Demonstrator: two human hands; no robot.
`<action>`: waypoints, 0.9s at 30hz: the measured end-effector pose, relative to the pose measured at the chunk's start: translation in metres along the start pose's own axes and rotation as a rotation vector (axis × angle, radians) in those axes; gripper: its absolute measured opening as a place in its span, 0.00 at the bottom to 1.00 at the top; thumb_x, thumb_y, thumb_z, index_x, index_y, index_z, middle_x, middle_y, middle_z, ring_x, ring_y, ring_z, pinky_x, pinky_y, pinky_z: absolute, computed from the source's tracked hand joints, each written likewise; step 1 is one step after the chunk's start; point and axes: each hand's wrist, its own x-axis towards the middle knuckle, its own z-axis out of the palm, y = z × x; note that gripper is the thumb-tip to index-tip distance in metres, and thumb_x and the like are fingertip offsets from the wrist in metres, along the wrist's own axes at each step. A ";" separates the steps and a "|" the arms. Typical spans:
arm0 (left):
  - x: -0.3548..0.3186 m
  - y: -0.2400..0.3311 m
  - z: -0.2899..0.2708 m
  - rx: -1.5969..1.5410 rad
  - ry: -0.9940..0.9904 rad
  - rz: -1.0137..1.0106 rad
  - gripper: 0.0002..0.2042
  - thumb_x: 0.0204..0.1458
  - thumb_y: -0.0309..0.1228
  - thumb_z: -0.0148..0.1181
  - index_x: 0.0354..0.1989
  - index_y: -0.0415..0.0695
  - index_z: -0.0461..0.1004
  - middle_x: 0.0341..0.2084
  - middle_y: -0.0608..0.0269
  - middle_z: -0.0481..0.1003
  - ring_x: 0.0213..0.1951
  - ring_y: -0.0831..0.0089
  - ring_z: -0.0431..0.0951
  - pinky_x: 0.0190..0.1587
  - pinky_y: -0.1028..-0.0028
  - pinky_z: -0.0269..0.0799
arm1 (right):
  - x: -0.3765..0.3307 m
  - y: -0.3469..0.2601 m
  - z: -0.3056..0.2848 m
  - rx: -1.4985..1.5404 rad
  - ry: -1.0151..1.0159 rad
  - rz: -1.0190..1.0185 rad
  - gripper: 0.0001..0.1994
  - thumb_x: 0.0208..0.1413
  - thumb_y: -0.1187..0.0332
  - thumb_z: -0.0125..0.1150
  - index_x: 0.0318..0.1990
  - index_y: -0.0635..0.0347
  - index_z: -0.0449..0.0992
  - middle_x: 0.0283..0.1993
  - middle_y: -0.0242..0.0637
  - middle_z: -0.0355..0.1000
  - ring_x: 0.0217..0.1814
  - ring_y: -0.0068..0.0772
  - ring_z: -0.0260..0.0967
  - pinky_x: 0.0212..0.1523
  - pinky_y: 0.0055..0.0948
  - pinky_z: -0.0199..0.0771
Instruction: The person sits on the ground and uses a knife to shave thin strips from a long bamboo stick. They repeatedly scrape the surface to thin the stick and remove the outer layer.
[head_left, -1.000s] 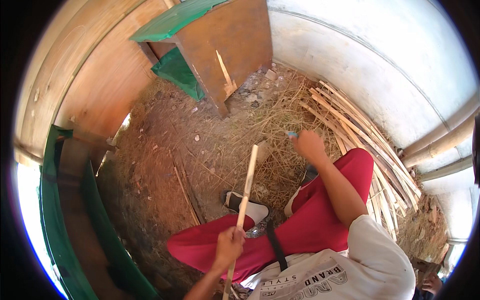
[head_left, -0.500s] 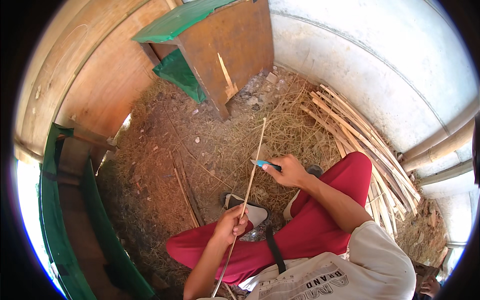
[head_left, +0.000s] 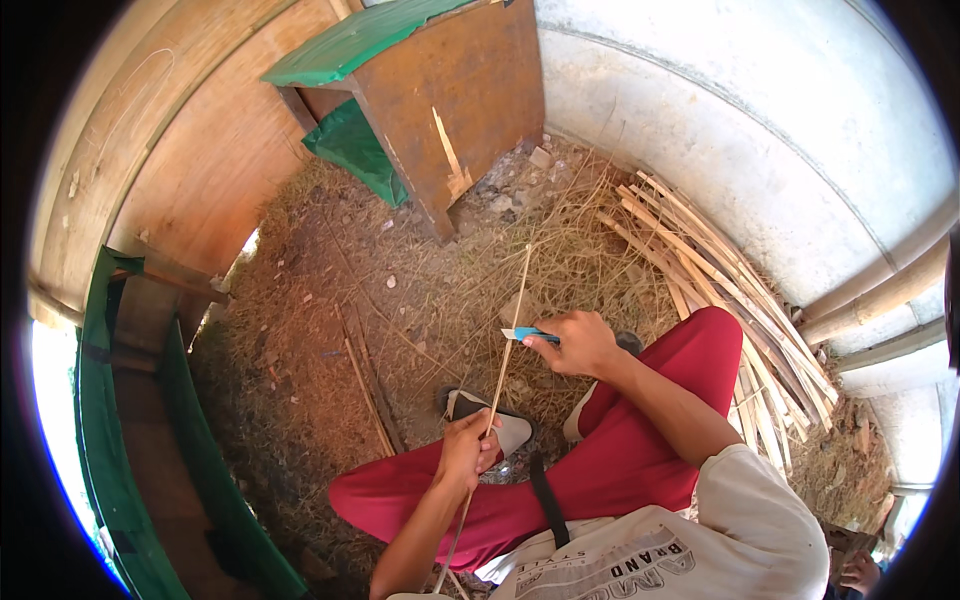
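My left hand (head_left: 466,450) is closed around a long, thin bamboo strip (head_left: 513,345), which slants up and away over my crossed legs. In my right hand (head_left: 578,343) is a blue utility knife (head_left: 537,334), its short blade lying across the strip well above my left hand. The blade appears to touch the strip. The strip's far end points at the ground, and its near end runs back beside my left forearm.
A pile of split bamboo strips (head_left: 722,290) lies by the pale wall on the right. Ahead stands a wooden cabinet (head_left: 450,110) with a green cover. Two sticks (head_left: 368,390) and dry straw (head_left: 570,270) lie on the dirt floor. Green-edged wooden furniture (head_left: 150,420) stands at left.
The knife has come slightly toward me along the strip, its blade now lying more squarely across it. My left hand has shifted only slightly.
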 end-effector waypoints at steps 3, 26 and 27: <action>-0.006 0.001 0.008 -0.028 0.014 -0.020 0.13 0.69 0.37 0.47 0.35 0.42 0.70 0.12 0.75 0.59 0.10 0.86 0.54 0.10 0.82 0.46 | -0.002 0.005 0.010 -0.076 0.019 0.005 0.20 0.60 0.46 0.58 0.41 0.52 0.85 0.22 0.44 0.76 0.25 0.50 0.75 0.28 0.45 0.75; -0.081 -0.013 -0.022 -0.054 0.060 -0.101 0.13 0.69 0.37 0.47 0.37 0.41 0.70 0.13 0.74 0.60 0.10 0.86 0.54 0.11 0.81 0.46 | 0.030 0.073 -0.025 0.145 0.179 0.535 0.30 0.64 0.44 0.54 0.26 0.67 0.78 0.17 0.49 0.69 0.20 0.48 0.68 0.28 0.46 0.71; -0.071 -0.012 -0.027 -0.074 0.052 -0.102 0.13 0.69 0.37 0.47 0.37 0.41 0.70 0.13 0.74 0.60 0.10 0.86 0.54 0.11 0.82 0.46 | 0.030 0.059 -0.022 0.180 0.145 0.446 0.29 0.64 0.45 0.54 0.26 0.67 0.78 0.16 0.47 0.67 0.18 0.44 0.65 0.26 0.44 0.69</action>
